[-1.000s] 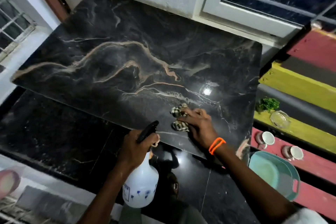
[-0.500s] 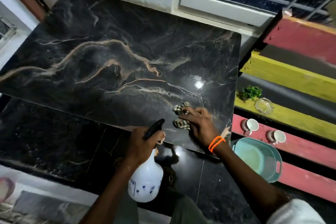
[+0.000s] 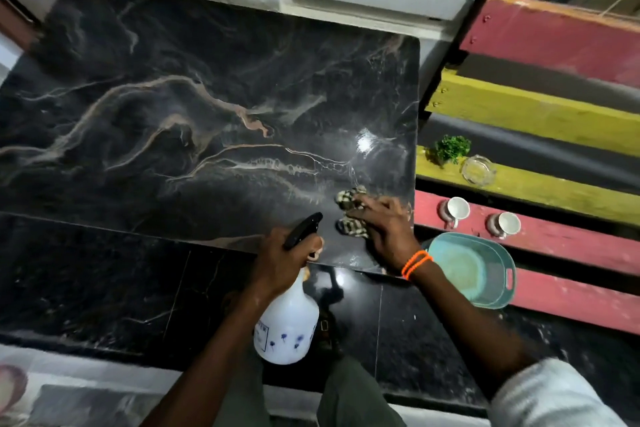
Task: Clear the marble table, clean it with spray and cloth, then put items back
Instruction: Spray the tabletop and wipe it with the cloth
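Observation:
The black marble table (image 3: 194, 107) with tan veins fills the upper left of the head view, its top bare and shiny. My right hand (image 3: 384, 229) presses a checked cloth (image 3: 349, 211) onto the table's near right corner. My left hand (image 3: 280, 263) grips the black trigger head of a white spray bottle (image 3: 287, 326), held just off the table's front edge, nozzle pointing toward the cloth.
A bench of red and yellow slats (image 3: 540, 114) stands to the right. On it sit a small green plant (image 3: 450, 147), a glass dish (image 3: 478, 170), two white cups (image 3: 457, 208) and a teal tray (image 3: 474, 267). Dark glossy floor tiles (image 3: 104, 281) lie below.
The view has shifted right, so the table sits further left in frame. My right hand keeps the cloth on the same corner. The left hand still holds the bottle.

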